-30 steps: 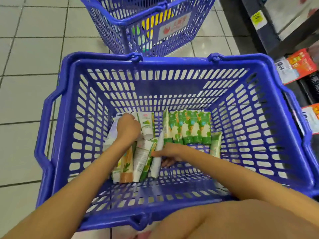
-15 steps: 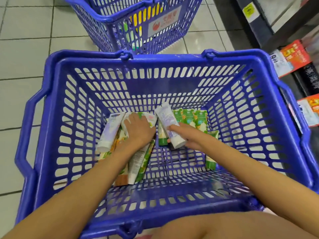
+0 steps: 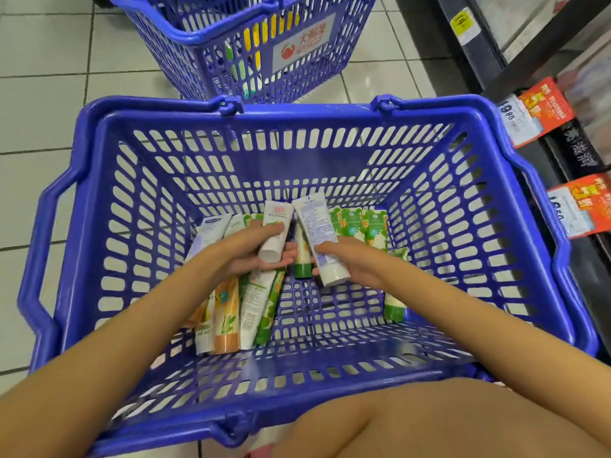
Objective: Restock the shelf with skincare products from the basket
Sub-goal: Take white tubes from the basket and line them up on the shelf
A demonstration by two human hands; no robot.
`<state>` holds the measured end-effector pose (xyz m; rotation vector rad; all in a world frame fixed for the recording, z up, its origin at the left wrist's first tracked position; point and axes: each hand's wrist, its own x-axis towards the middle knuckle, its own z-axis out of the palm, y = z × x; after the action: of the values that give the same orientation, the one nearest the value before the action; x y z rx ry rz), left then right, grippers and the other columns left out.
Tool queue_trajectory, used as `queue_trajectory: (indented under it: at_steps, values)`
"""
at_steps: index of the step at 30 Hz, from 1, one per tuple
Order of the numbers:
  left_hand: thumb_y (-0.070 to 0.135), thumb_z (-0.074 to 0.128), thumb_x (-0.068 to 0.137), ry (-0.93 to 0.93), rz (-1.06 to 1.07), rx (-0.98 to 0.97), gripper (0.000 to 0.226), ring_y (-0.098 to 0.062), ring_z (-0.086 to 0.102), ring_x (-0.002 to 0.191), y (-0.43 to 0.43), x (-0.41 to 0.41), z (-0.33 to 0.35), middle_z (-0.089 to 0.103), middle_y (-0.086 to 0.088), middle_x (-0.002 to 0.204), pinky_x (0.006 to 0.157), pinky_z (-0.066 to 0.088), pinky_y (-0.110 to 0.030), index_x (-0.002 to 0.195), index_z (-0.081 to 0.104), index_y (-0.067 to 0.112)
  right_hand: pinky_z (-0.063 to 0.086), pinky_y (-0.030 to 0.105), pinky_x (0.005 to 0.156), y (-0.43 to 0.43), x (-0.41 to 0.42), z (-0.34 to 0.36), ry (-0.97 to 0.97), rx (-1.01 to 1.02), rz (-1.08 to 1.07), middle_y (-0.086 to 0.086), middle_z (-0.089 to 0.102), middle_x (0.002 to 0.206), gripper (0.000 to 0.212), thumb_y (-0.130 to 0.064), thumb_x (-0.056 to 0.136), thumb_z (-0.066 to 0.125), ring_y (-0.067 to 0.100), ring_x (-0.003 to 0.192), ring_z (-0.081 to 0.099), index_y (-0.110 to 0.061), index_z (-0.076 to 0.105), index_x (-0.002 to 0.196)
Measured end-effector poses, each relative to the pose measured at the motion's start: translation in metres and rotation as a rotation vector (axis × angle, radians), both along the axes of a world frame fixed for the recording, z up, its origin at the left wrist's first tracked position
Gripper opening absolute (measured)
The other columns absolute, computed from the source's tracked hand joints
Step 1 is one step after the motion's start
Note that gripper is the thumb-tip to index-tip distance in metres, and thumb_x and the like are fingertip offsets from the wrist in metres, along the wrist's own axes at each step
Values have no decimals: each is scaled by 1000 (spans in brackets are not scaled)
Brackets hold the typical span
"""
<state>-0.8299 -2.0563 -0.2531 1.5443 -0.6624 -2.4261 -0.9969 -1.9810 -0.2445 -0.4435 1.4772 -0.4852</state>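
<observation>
A blue plastic basket (image 3: 99,200) sits on the tiled floor below me, and both my hands reach into it. My left hand (image 3: 251,251) grips a small white tube with a pink logo (image 3: 276,231), cap toward me. My right hand (image 3: 350,262) holds a larger white tube with blue print (image 3: 319,233), lifted off the basket floor. Several green, orange and white tubes (image 3: 238,309) lie on the basket bottom at the left. A row of green tubes (image 3: 360,226) stands against the far wall, with one more green-capped tube (image 3: 395,305) at the right.
A second blue basket (image 3: 205,38) with goods inside stands just beyond the first. At the right runs a dark shelf unit (image 3: 489,54) with orange and white price tags (image 3: 535,114) on its edges. My bare knee (image 3: 446,421) fills the lower right.
Both hands have lifted a tube each out of the pile: the left now holds the pink-logo tube, the right has raised the blue-print tube higher. The view has shifted slightly.
</observation>
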Motion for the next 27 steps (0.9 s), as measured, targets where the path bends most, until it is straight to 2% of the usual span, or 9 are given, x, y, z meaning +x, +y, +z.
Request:
queue_trajectory:
  at_steps: [2, 5, 7, 10, 13, 17, 22, 25, 27]
  values:
    - [14, 45, 96, 10, -44, -74, 8, -14, 62, 48, 4, 0, 4, 63, -12, 73, 45, 54, -24, 100, 41, 19, 57, 31, 67, 2, -7, 7, -72, -24, -1, 13, 61, 110, 36, -12, 93, 50, 20, 76, 66, -9, 41, 127]
    - [22, 38, 99, -40, -85, -165, 7, -8, 54, 37, 7, -5, 11, 62, -4, 54, 37, 46, -17, 95, 42, 17, 56, 24, 51, 7, -14, 17, -123, -26, -77, 9, 62, 84, 28, -17, 95, 48, 13, 56, 66, -8, 42, 120]
    - [30, 37, 99, -82, -85, -191, 19, -7, 53, 34, 7, -4, 15, 61, 1, 45, 34, 43, -15, 94, 46, 14, 53, 23, 47, 11, -16, 24, -121, -50, -90, 7, 62, 76, 22, -20, 95, 48, 12, 50, 64, -9, 44, 114]
    - [42, 36, 97, -92, -115, -248, 33, -8, 53, 35, 12, -2, 24, 63, 1, 48, 34, 42, -15, 97, 51, 13, 51, 22, 46, 16, -22, 39, -167, -98, -110, 5, 63, 67, 21, -27, 94, 49, 14, 48, 61, -13, 48, 109]
    - [37, 36, 97, 37, -70, -250, 30, -11, 58, 41, 27, -11, 39, 66, -2, 54, 39, 48, -20, 96, 52, 13, 49, 20, 44, 24, -33, 59, -234, -173, -159, 4, 61, 64, 21, -33, 93, 49, 13, 46, 58, -14, 50, 104]
    - [24, 40, 97, 217, -53, -233, 23, -12, 68, 56, 47, -35, 68, 73, -5, 68, 50, 56, -25, 98, 55, 8, 48, 21, 45, 48, -49, 90, -271, -310, -206, -1, 63, 62, 14, -26, 95, 46, 11, 45, 56, -15, 55, 94]
    - [13, 46, 91, 318, -213, -393, 13, -4, 65, 57, 58, -84, 99, 73, 3, 73, 50, 53, -19, 98, 57, 13, 47, 19, 47, 89, -75, 131, -231, -490, -411, 1, 63, 66, 15, -26, 86, 53, 11, 47, 56, -12, 58, 88]
    - [9, 46, 92, 382, -339, -535, 15, -2, 64, 59, 68, -131, 122, 72, 7, 75, 49, 51, -17, 99, 55, 18, 49, 21, 47, 116, -91, 155, -118, -571, -579, 4, 63, 69, 11, -17, 94, 46, 13, 47, 58, -13, 56, 92]
    - [9, 44, 93, 481, -416, -572, 14, -8, 64, 63, 79, -167, 141, 68, -1, 80, 53, 53, -21, 100, 54, 14, 52, 21, 50, 135, -104, 171, -70, -627, -685, 4, 67, 70, 11, -14, 96, 42, 13, 51, 63, -14, 52, 99]
